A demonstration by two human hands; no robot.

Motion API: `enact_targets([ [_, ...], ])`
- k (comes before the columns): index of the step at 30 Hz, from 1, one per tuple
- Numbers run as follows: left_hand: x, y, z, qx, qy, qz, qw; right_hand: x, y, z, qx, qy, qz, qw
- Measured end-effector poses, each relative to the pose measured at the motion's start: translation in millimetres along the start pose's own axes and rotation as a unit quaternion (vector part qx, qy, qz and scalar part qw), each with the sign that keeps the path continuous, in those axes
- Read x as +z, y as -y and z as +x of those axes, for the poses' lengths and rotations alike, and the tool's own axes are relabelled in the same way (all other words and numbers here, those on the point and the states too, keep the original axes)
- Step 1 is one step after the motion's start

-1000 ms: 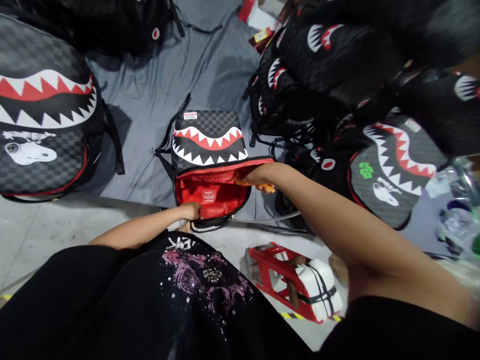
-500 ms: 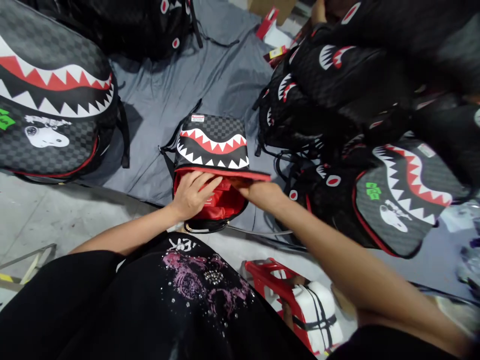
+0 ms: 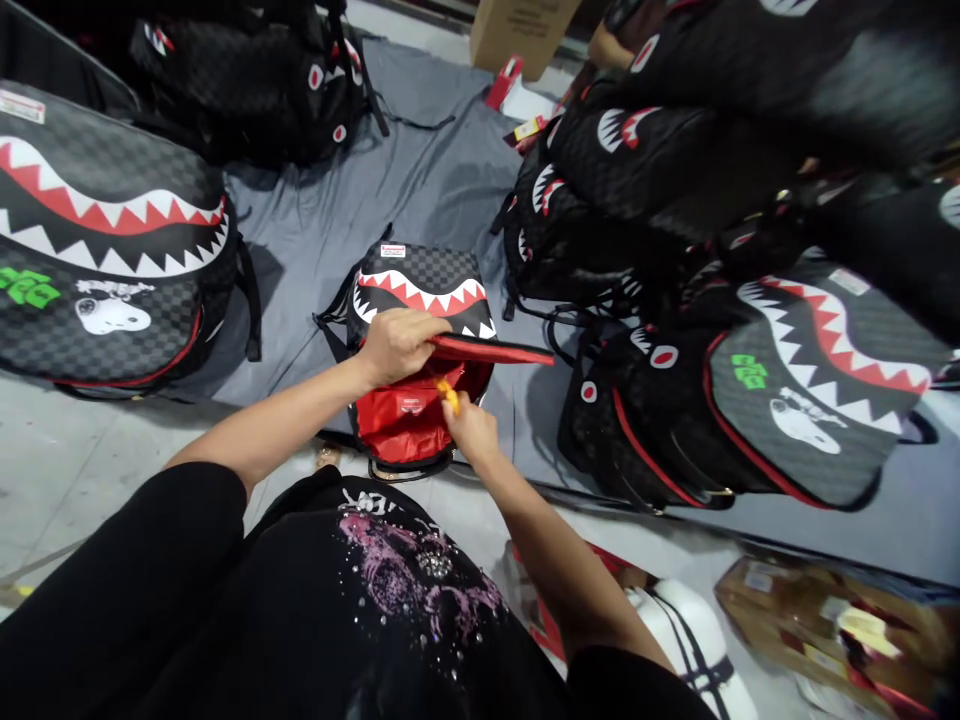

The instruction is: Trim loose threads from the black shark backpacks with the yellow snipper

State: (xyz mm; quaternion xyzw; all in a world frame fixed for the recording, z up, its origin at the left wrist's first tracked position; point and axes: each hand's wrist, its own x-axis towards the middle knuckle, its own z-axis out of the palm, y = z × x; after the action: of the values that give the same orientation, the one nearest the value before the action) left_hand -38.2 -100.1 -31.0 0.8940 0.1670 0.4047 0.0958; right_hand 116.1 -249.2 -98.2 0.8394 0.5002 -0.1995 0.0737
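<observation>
A small black checkered backpack (image 3: 439, 264) with a red-and-white shark-mouth print lies in front of me, unzipped towards me, its red lining (image 3: 409, 415) showing. My left hand (image 3: 401, 345) is closed on the red-edged flap (image 3: 499, 351) of the backpack and holds it raised. Just below, at the opening, my right hand (image 3: 472, 430) is closed around a small yellow-handled tool (image 3: 448, 396) pointing towards the lining. The tool's exact kind is too small to make out.
Large shark-mouth backpacks stand at the left (image 3: 161, 240) and right (image 3: 840, 400). More black backpacks (image 3: 675, 190) are piled at the right rear. Grey cloth (image 3: 420, 180) covers the work surface. A cardboard box (image 3: 521, 35) stands behind; a red stool (image 3: 551, 625) is below.
My left hand has gone from lying spread at the opening to gripping the flap. My right hand has left the flap and moved down to the opening, where the yellow-handled tool now shows.
</observation>
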Motion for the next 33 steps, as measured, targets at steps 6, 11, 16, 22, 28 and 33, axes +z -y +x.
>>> enact_targets([
  [6, -11.0, 33.8, -4.9, -0.109, -0.039, -0.043, 0.992, 2.4, -28.7, -26.9, -0.038, -0.022, -0.065, 0.997],
  [11, -15.0, 40.2, -7.5, -0.122, -0.03, -0.079, 0.989, -15.9, -59.4, -62.7, 0.018, 0.067, 0.059, 0.996],
  [16, -13.6, 39.2, -5.1, -0.127, -0.018, -0.107, 0.986, -33.9, -49.2, -78.4, 0.081, 0.224, 0.299, 0.924],
  [22, -26.2, 35.6, -7.7, -0.173, 0.055, -0.15, 0.972, -33.7, -69.1, -71.0, 0.103, 0.244, 0.425, 0.866],
  [28, -88.5, 35.4, -60.0, -0.272, 0.288, -0.429, 0.811, -27.7, -130.2, -89.9, 0.049, 0.166, 0.565, 0.806],
  [33, -50.5, 92.1, -135.1, -0.625, 0.104, -0.341, 0.695, 37.8, -119.9, -49.9, 0.191, -0.057, 0.719, 0.666],
])
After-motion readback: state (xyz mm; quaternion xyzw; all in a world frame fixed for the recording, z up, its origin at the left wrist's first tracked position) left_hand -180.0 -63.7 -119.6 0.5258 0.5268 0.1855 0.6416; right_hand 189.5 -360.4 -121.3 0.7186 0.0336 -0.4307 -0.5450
